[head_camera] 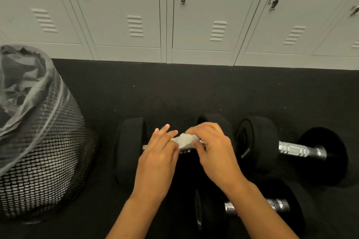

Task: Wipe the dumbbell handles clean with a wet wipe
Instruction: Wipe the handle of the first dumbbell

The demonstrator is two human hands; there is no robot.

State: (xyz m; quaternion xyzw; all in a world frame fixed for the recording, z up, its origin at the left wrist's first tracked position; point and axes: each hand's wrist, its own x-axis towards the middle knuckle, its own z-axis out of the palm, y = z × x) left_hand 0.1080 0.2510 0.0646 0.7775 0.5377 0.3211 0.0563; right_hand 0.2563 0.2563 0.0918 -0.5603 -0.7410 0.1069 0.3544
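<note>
Three black dumbbells with chrome handles lie on the dark floor. Over the handle of the left dumbbell [129,147] sits a crumpled white wet wipe [186,140]. My left hand [158,158] and my right hand [211,148] both pinch the wipe from either side, just above that handle, which they mostly hide. The left hand's outer fingers stick out straight. A second dumbbell [297,150] lies to the right with its handle bare. A third dumbbell [279,204] lies nearer to me, partly under my right forearm.
A black mesh waste bin [44,161] lined with a clear plastic bag stands at the left. A row of grey lockers [182,24] runs along the far edge of the black floor [155,93].
</note>
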